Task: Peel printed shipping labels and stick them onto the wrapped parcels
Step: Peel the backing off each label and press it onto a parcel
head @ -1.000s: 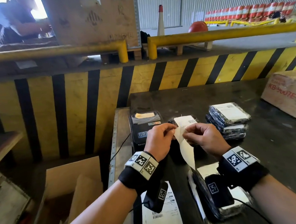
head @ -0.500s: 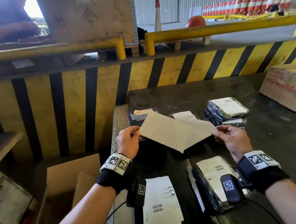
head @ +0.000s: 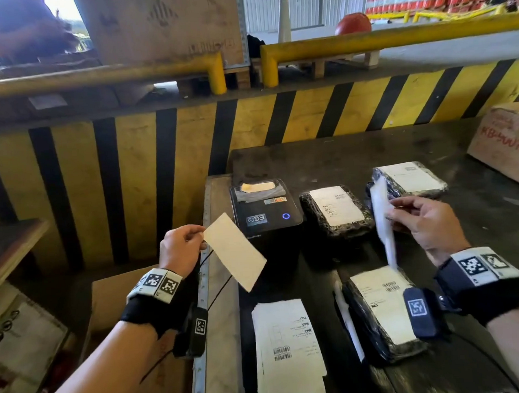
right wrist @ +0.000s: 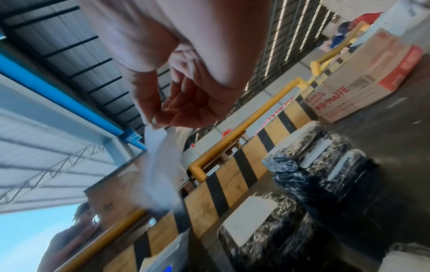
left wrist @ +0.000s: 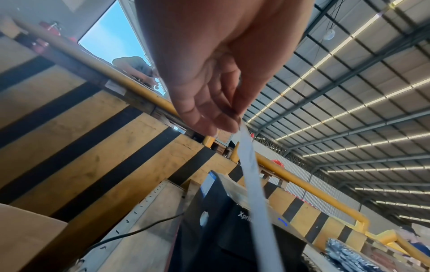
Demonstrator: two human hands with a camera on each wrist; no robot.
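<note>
My left hand (head: 202, 239) pinches the cream backing sheet (head: 234, 251) by one corner, out past the table's left edge. In the left wrist view that backing sheet (left wrist: 253, 193) hangs edge-on from the left hand (left wrist: 232, 127). My right hand (head: 389, 216) pinches the peeled white label (head: 383, 226), which hangs edge-on above the near wrapped parcel (head: 379, 319). The label (right wrist: 163, 171) is blurred below the right hand (right wrist: 154, 123). The near parcel carries a label. Another labelled parcel (head: 335, 212) lies further back, and a stack of labelled parcels (head: 410, 180) beside it.
A black label printer (head: 265, 209) stands at the table's back left. A pile of printed labels (head: 290, 351) lies at the front left. A cardboard box (head: 505, 144) sits at the right; an open carton (head: 108, 309) stands on the floor left. A striped barrier (head: 189, 146) runs behind.
The label has come free of its backing. My left hand has swung left with the backing sheet, and my right hand has drawn right with the label.
</note>
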